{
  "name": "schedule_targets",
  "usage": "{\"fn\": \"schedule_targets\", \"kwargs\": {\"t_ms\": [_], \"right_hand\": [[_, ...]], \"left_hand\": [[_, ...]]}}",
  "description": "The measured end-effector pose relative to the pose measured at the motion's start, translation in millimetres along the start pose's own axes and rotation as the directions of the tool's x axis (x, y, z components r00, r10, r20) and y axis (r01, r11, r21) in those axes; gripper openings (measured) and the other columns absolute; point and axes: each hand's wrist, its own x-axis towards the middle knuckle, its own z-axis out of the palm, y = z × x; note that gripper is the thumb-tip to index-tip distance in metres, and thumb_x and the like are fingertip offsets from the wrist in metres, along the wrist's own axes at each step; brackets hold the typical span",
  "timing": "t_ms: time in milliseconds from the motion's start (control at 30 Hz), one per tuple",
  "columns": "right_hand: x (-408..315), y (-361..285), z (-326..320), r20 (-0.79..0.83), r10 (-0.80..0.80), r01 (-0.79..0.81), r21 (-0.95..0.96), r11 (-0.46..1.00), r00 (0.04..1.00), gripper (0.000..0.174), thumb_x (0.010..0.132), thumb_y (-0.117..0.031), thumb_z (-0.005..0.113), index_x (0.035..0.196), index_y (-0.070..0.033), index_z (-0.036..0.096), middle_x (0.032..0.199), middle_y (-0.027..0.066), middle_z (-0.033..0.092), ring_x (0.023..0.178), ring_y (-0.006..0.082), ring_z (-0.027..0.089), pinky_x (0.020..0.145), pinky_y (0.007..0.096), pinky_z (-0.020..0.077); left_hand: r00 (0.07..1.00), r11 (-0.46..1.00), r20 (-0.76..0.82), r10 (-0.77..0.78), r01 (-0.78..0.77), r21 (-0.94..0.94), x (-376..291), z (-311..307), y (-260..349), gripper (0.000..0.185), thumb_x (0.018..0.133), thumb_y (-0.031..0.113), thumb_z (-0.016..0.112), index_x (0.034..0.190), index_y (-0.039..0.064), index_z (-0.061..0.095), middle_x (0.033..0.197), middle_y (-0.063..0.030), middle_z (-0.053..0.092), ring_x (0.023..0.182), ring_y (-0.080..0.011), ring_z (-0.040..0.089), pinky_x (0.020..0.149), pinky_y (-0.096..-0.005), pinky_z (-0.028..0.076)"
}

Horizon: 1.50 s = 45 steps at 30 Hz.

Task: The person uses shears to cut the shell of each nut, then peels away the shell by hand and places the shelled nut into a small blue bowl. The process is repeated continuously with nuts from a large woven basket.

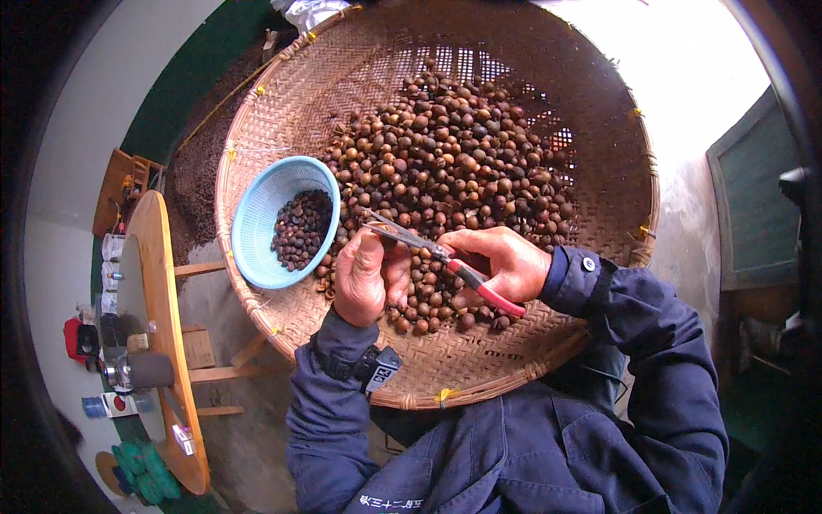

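Observation:
My right hand (501,260) grips a pair of shears (443,250) with red and black handles. Their narrow metal blades point up and left, across the thumb and fingertips of my left hand (367,276). Pinched in those fingertips, against the blades, is a small brown fruit (387,239), mostly hidden. Both hands are above a heap of round brown fruits (443,154), which look dry and woody. The heap lies in a large round woven bamboo basket (289,115). To the left of my left hand, a light blue plastic colander (253,225) tilts inside the basket, holding dark seeds (302,228).
Left of the basket stands a round wooden table (164,257) with a dark cylinder (151,371) and a small box (183,439) on it. A brown heap (205,173) covers floor along the wall. A green door panel (754,193) is at right.

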Motion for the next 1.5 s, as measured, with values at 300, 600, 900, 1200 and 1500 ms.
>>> {"fn": "schedule_targets", "kwargs": {"t_ms": [300, 600, 900, 1200, 1500], "right_hand": [[0, -1, 0, 0.028, 0.116, -0.118, 0.069, 0.991, 0.993, 0.054, 0.074, -0.022, 0.082, 0.12, -0.005, 0.059, 0.08, 0.0031, 0.06, 0.071, 0.0091, 0.053, 0.066, 0.0284, 0.047], [6, -4, -3, 0.025, 0.056, -0.052, -0.139, 0.989, 0.998, 0.076, 0.07, -0.033, 0.085, 0.129, -0.002, 0.051, 0.105, 0.0125, 0.061, 0.094, 0.0244, 0.062, 0.08, 0.0359, 0.0516], [5, -1, -1, 0.014, 0.008, -0.005, -0.197, 0.98, 1.0, 0.08, 0.068, -0.037, 0.085, 0.13, -0.001, 0.05, 0.101, 0.0155, 0.06, 0.093, 0.0309, 0.062, 0.079, 0.0401, 0.0513], [2, 7, 2, 0.015, 0.003, -0.001, -0.08, 0.997, 1.0, 0.078, 0.07, -0.028, 0.085, 0.133, 0.001, 0.05, 0.091, 0.0132, 0.061, 0.076, 0.0209, 0.061, 0.067, 0.034, 0.0506], [3, 1, 5, -0.039, -0.024, 0.022, -0.052, 0.998, 0.999, 0.046, 0.076, -0.022, 0.081, 0.115, -0.006, 0.061, 0.077, 0.0098, 0.063, 0.067, 0.02, 0.062, 0.062, 0.0348, 0.0497]], "left_hand": [[0.976, 0.904, 0.101, -0.194, 0.218, -0.369, 4, -16, -5, 0.065, 0.095, 0.065, 0.041, 0.109, 0.005, 0.061, 0.061, 0.0013, 0.045, 0.042, -0.0138, 0.05, 0.037, -0.0301, 0.046], [0.998, 0.961, 0.018, -0.065, 0.067, -0.268, 11, -14, -17, 0.066, 0.095, 0.067, 0.04, 0.094, 0.005, 0.06, 0.058, -0.0013, 0.044, 0.043, -0.0167, 0.05, 0.043, -0.0346, 0.048], [0.966, 0.876, 0.216, -0.145, 0.227, -0.426, 11, -18, -26, 0.06, 0.098, 0.063, 0.036, 0.102, 0.01, 0.063, 0.061, -0.0023, 0.044, 0.047, -0.02, 0.052, 0.044, -0.0366, 0.049], [0.936, 0.8, 0.344, -0.07, 0.259, -0.541, 7, -11, -19, 0.06, 0.097, 0.062, 0.043, 0.1, 0.004, 0.059, 0.06, 0.0001, 0.041, 0.045, -0.0154, 0.049, 0.042, -0.0317, 0.05], [0.897, 0.69, 0.43, -0.105, 0.377, -0.617, 8, -10, -14, 0.058, 0.099, 0.062, 0.036, 0.09, 0.008, 0.052, 0.059, -0.0004, 0.041, 0.044, -0.0155, 0.049, 0.042, -0.0319, 0.05]]}}
